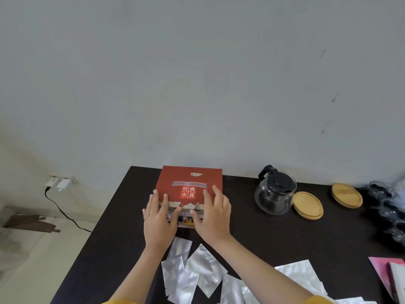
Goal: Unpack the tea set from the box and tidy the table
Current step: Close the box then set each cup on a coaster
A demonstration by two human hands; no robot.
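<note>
A red cardboard box [192, 178] with white characters and a torn front edge stands at the far side of the dark table [263, 238], against the wall. My left hand [158, 220] rests flat on the box's front left corner, fingers spread. On the front right part lies my right hand [213, 218], also flat with fingers apart. Neither hand grips anything. A glass teapot [274, 194] with a black lid and handle stands to the right of the box. Dark glass cups [388, 205] sit at the far right edge.
Two round wooden lids [308, 205] [346, 195] lie right of the teapot. Several silver foil packets [197, 270] are scattered on the near table. Pink packaging [385, 273] lies at the right. A wall socket with chargers and a black cable [59, 183] is at left.
</note>
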